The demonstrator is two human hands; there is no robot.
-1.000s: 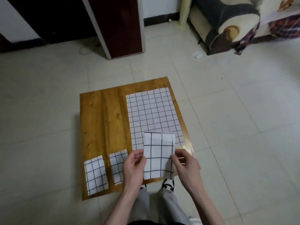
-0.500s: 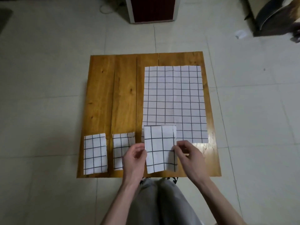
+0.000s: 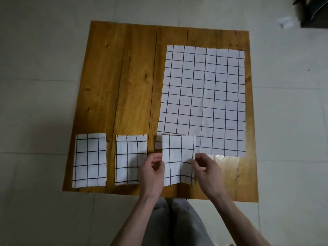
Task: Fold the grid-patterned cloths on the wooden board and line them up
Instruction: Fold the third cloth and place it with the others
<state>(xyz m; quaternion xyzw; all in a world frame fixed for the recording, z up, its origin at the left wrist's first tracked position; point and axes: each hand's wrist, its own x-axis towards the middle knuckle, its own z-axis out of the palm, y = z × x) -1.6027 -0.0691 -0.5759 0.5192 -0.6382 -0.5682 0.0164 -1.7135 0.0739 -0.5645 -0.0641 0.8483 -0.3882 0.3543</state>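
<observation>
Between both hands, a folded cloth [image 3: 178, 160] near the board [image 3: 124, 86] front edge, left hand [image 3: 152, 172] pinching its left side, right hand [image 3: 206, 170] pinching its right, two folded cloths [image 3: 89, 159] [image 3: 129, 159] left of the grip, open cloth [image 3: 204, 100] beyond it.

This is looking like a room in a home. Large pale floor tiles [image 3: 35, 107] with thin grout lines are covering the whole ground. A low wooden board [image 3: 124, 86] of varnished planks is lying flat on them and serving as the worktop. A dark piece of furniture [image 3: 314, 13] is showing at the far right corner, too cropped to identify, with a small white scrap [image 3: 284, 23] lying on the tiles just beside it. The light is looking dim and indoor.
</observation>
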